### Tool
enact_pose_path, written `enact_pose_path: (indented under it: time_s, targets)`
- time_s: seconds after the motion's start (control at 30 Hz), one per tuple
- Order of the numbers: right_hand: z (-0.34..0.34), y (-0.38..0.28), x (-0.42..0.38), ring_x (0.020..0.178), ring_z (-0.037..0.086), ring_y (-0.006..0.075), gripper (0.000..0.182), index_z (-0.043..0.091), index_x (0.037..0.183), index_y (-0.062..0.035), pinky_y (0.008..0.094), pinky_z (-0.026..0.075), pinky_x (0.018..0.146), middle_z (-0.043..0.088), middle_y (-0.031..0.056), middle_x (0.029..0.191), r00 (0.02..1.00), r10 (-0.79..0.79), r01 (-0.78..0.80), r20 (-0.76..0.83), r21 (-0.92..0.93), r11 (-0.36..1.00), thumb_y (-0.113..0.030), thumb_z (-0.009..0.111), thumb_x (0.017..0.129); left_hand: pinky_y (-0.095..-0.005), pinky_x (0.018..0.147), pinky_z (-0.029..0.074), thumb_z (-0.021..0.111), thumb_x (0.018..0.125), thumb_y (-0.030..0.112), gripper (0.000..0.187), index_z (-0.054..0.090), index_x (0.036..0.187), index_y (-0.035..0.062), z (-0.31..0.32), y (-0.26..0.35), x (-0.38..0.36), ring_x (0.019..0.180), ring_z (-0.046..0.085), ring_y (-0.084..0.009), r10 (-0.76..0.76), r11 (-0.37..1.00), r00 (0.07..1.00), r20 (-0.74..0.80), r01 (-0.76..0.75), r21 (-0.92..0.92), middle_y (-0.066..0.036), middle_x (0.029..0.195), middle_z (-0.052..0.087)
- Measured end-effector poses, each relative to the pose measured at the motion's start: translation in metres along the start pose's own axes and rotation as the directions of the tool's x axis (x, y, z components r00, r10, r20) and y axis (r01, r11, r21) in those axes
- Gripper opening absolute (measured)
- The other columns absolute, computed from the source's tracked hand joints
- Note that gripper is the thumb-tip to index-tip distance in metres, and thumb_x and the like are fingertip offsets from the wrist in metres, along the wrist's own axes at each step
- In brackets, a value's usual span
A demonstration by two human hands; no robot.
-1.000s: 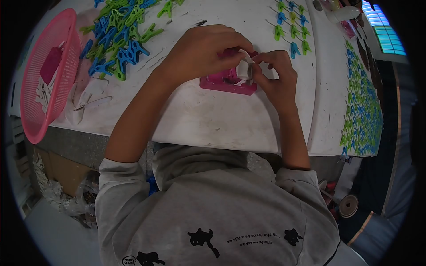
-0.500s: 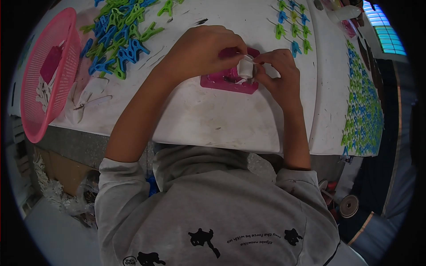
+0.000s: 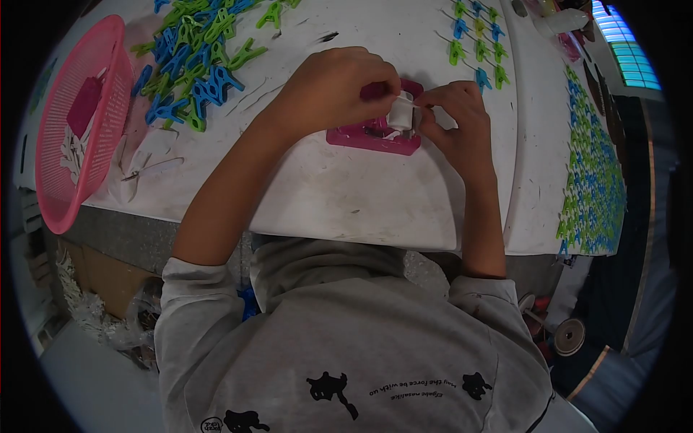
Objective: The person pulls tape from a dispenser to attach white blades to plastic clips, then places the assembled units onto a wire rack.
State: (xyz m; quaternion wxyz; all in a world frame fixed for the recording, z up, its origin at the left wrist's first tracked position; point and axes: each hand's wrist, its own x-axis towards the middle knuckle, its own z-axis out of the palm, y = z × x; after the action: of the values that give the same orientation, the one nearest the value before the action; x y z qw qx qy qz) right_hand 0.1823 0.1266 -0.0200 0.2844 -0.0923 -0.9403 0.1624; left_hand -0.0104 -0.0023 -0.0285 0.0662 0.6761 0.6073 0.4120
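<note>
My left hand [image 3: 332, 90] and my right hand [image 3: 455, 119] meet over a pink plastic jig [image 3: 372, 136] on the white table [image 3: 346, 195]. Both pinch a small white plastic piece [image 3: 399, 114] between their fingertips, just above the jig's right end. The piece looks like a clip part, though its exact shape is partly hidden by my fingers. My forearms reach in from the grey sweatshirt at the bottom of the view.
A pile of blue and green plastic clips [image 3: 195, 58] lies at the upper left. A pink basket [image 3: 76, 115] with white parts stands at the left edge. Finished clips in rows [image 3: 476, 40] lie at the top right, and more rows of clips [image 3: 592, 173] cover a board on the right.
Both hands shifted slightly up and right over the jig, and the white piece turned a little between the fingertips. Nothing else moved.
</note>
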Motion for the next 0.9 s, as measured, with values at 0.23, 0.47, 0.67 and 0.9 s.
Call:
enact_pose_path:
  time_s: [0.23, 0.47, 0.67, 0.9]
  targets:
    - [-0.007, 0.003, 0.000, 0.087, 0.055, 0.0218, 0.025, 0.071, 0.088, -0.0098, 0.0327, 0.047, 0.076, 0.066, 0.0026, 0.086, 1.000, -0.014, 0.014, -0.003, -0.028, 1.000, 0.001, 0.072, 0.066, -0.0298, 0.069, 0.052, 0.073, 0.079, 0.012, 0.012, 0.072, 0.089, 0.0041, 0.004, 0.002, 0.000, 0.074, 0.065, -0.0187, -0.065, 0.993, 0.998, -0.008, 0.064, -0.095, -0.005, 0.084, 0.064]
    - [-0.012, -0.001, 0.007, 0.081, 0.056, 0.0193, 0.031, 0.069, 0.097, -0.0085, 0.0304, 0.047, 0.075, 0.064, 0.0024, 0.086, 0.995, -0.020, 0.029, -0.101, 0.089, 0.996, 0.002, 0.070, 0.068, -0.0288, 0.069, 0.051, 0.074, 0.077, 0.011, 0.013, 0.073, 0.088, 0.0039, 0.006, 0.006, 0.000, 0.072, 0.064, -0.0180, -0.145, 0.984, 0.989, 0.022, 0.147, -0.099, -0.005, 0.083, 0.063]
    - [-0.005, -0.006, 0.022, 0.082, 0.053, 0.0134, 0.036, 0.064, 0.107, -0.0056, 0.0274, 0.046, 0.077, 0.061, 0.0011, 0.089, 0.990, 0.050, 0.000, -0.134, 0.346, 0.938, 0.004, 0.068, 0.072, -0.0313, 0.069, 0.053, 0.074, 0.073, 0.019, 0.012, 0.074, 0.083, 0.0126, 0.010, 0.002, 0.000, 0.076, 0.067, -0.0181, -0.172, 0.979, 0.985, -0.017, 0.169, -0.110, 0.000, 0.082, 0.065]
    - [0.008, -0.020, 0.037, 0.080, 0.057, 0.0132, 0.038, 0.065, 0.109, -0.0091, 0.0271, 0.049, 0.073, 0.060, 0.0014, 0.088, 0.994, 0.019, 0.023, -0.104, 0.387, 0.922, 0.001, 0.071, 0.073, -0.0338, 0.069, 0.053, 0.076, 0.071, 0.022, 0.017, 0.074, 0.083, 0.0106, 0.012, -0.004, -0.001, 0.077, 0.066, -0.0229, -0.113, 0.991, 0.991, -0.065, 0.108, -0.077, -0.002, 0.084, 0.065]
